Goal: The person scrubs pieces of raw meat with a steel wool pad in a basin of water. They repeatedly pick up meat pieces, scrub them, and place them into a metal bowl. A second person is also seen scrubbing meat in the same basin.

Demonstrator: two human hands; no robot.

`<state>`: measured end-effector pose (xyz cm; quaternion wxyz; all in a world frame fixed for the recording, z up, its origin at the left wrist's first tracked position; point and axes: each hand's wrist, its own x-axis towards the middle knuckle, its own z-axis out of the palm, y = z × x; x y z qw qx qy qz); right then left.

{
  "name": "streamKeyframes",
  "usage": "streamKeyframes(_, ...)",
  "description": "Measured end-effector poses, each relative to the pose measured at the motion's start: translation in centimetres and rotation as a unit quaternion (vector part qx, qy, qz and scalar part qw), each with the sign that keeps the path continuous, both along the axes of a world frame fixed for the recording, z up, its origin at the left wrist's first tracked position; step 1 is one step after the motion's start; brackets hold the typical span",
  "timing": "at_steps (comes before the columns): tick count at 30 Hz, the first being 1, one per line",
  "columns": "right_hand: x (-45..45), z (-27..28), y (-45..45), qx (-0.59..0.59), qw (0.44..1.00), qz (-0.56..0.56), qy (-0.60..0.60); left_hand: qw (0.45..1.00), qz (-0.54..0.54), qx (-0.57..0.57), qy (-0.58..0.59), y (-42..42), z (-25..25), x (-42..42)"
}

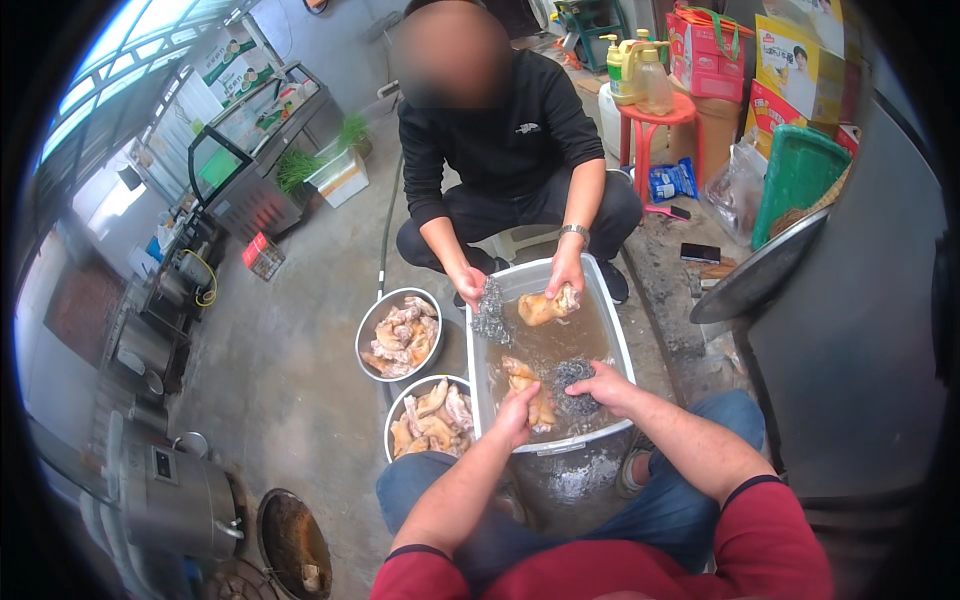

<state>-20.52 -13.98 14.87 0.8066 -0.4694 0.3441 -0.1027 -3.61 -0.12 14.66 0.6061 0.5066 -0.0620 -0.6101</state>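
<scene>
Over a white plastic tub (475, 390) of cloudy brown water, my left hand (516, 415) grips a pale pig's trotter (531, 394). My right hand (606, 388) holds a steel wool scourer (574, 381) close to the trotter's right side; a narrow gap seems to lie between them. Across the tub, another person holds a second trotter (546, 306) in one hand and a second steel scourer (491, 313) in the other. Two metal basins stand left of the tub, the farther basin (361, 330) and the nearer basin (391, 409), both heaped with trotters.
The co-worker (495, 165) squats at the tub's far side. A hose (384, 247) runs along the concrete floor. To the right are a red stool (654, 112) with spray bottles, a phone (700, 253) and a large metal lid (757, 262). A round pit (294, 544) opens at lower left.
</scene>
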Motion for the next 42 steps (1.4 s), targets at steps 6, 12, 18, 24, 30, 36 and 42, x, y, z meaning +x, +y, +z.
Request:
streamKeyframes(6,-1.2,1.5,0.3,-0.043,0.999,-0.031,-0.001,0.999,0.012,-0.009,-0.035,0.3,0.0,-0.9)
streamKeyframes(12,-1.5,0.3,-0.2,-0.053,0.999,-0.015,0.003,0.998,-0.012,-0.019,-0.051,0.1,0.6,-1.3)
streamKeyframes(18,-1.8,0.8,-0.2,-0.047,0.999,-0.014,0.021,0.997,-0.023,0.002,-0.069,0.1,0.9,-2.0)
streamKeyframes(24,-1.9,0.6,-0.3,-0.059,0.998,0.006,0.011,0.993,-0.072,0.008,-0.091,0.3,0.3,-2.1)
streamKeyframes(30,-1.5,-1.8,-0.4,-0.072,0.996,0.018,0.05,0.989,-0.095,0.018,-0.11,0.5,1.0,-2.7)
streamKeyframes(36,-1.6,-3.4,-0.4,-0.082,0.993,0.054,0.061,0.984,-0.115,0.004,-0.136,0.8,1.0,-3.3)
streamKeyframes(42,-1.7,-0.5,0.4,-0.097,0.994,0.042,0.042,0.987,-0.103,-0.009,-0.12,0.6,1.8,-3.6)
